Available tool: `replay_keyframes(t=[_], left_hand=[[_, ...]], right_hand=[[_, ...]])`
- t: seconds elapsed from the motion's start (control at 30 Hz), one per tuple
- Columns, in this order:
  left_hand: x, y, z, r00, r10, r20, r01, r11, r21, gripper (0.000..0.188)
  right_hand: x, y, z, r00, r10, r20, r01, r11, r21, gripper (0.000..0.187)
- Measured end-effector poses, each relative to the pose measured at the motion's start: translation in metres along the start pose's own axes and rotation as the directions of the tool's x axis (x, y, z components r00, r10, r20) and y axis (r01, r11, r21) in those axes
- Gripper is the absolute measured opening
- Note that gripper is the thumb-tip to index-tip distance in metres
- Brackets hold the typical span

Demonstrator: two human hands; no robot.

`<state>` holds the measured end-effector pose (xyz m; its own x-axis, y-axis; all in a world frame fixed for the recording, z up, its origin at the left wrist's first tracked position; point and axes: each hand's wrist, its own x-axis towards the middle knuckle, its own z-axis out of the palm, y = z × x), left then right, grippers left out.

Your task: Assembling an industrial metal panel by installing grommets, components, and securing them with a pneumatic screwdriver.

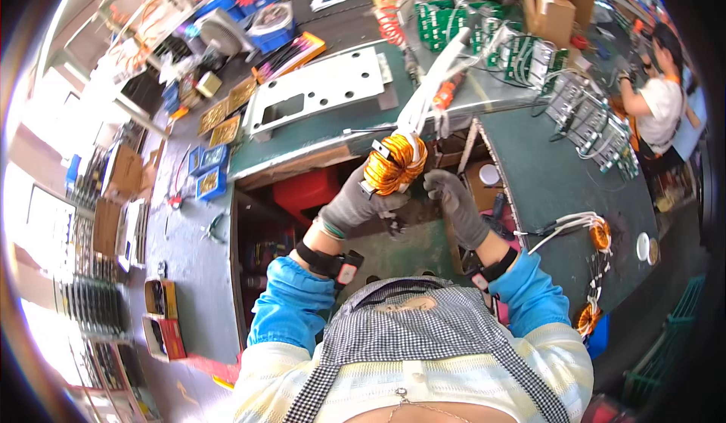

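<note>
My gloved left hand grips a ring-shaped coil of orange copper wire, held up in front of the bench edge. Small dark metal tabs stick out at the coil's side. From its top, thick white sleeved leads run up and away over the green bench. Just right of the coil is my gloved right hand, apart from it, with loosely bent, parted fingers and nothing visible in them. A thin rod-like tool lies on the bench edge behind the coil.
A white metal panel with holes lies on the bench. Pliers and blue parts bins are at left. To the right are two more coils, green circuit boards and metal modules. Another person works far right.
</note>
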<state>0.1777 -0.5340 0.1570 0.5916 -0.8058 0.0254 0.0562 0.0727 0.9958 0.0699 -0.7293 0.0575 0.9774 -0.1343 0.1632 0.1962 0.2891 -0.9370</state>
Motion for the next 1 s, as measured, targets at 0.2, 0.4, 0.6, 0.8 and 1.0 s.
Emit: replay_keyframes(t=[0.2,0.4,0.6,0.8,1.0], left_hand=[[-0.073,-0.044,-0.036,0.985,-0.131,0.112,0.138,0.989,-0.054,0.075],[-0.116,-0.106,-0.079,0.949,-0.315,0.026,0.315,0.949,0.01,0.074],[-0.135,-0.117,-0.156,0.939,-0.345,-0.018,0.335,0.923,-0.189,0.069],[-0.172,-0.107,-0.231,0.904,-0.427,-0.038,0.408,0.883,-0.232,0.051],[-0.185,-0.105,-0.279,0.884,-0.46,-0.085,0.398,0.835,-0.379,0.052]], right_hand=[[0.045,0.011,0.037,0.966,-0.085,0.244,-0.08,0.798,0.597,0.096],[0.083,0.048,0.062,0.97,0.2,0.141,-0.243,0.712,0.658,0.035],[0.117,0.091,0.095,0.836,0.52,0.175,-0.464,0.502,0.73,0.055],[0.153,0.148,0.155,0.819,0.542,0.19,-0.55,0.646,0.529,0.043],[0.197,0.172,0.187,0.792,0.556,0.251,-0.596,0.621,0.509,0.042]])
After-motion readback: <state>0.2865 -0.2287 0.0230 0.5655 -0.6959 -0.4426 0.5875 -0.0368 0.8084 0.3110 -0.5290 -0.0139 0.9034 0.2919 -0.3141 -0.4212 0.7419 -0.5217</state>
